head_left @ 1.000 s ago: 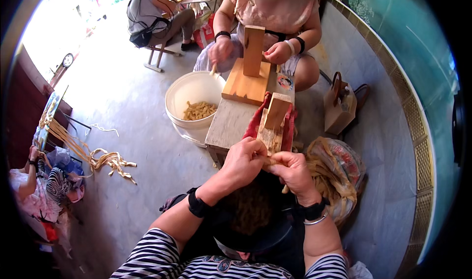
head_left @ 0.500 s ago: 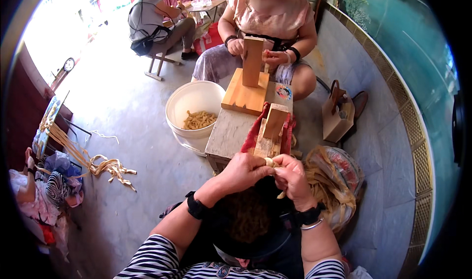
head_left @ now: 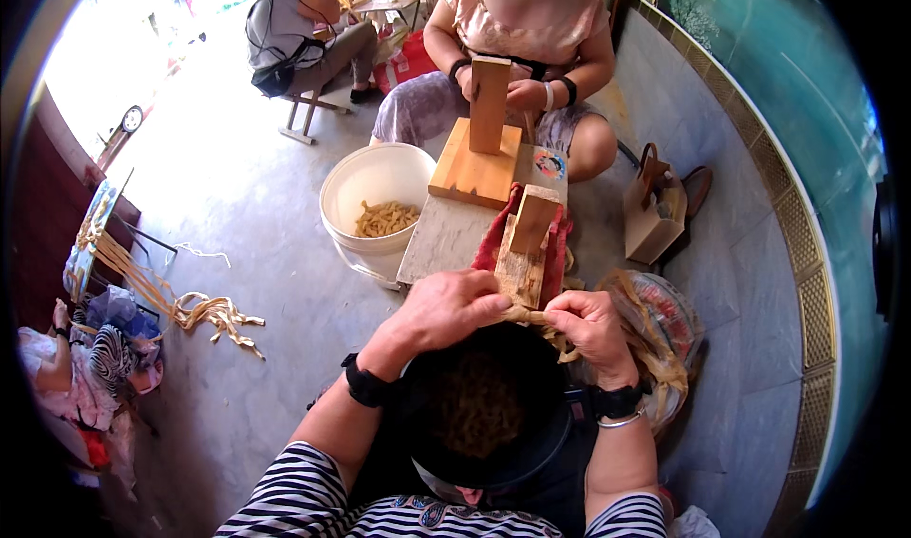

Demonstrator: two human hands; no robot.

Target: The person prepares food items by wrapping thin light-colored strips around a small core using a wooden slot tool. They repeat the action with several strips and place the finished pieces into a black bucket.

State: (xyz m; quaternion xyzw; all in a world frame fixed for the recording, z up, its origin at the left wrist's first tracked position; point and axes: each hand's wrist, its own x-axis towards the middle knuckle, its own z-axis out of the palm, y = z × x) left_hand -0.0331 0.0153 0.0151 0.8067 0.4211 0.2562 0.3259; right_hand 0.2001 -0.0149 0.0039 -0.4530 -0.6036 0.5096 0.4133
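While your right hand [head_left: 590, 324] pinches a tan pliable strip [head_left: 528, 316] between thumb and fingers, your left hand [head_left: 454, 306] lies at its other end; cannot tell whether that thumb clamps it. Strip location: near end of the wooden stand [head_left: 520, 274], just beyond the black bucket [head_left: 548, 451]. Step, as judged: working the strip two-handed. Next move likely calls for steady finger control. Long axis: crosswise, left to right; a loose end seemingly droops below your right hand.
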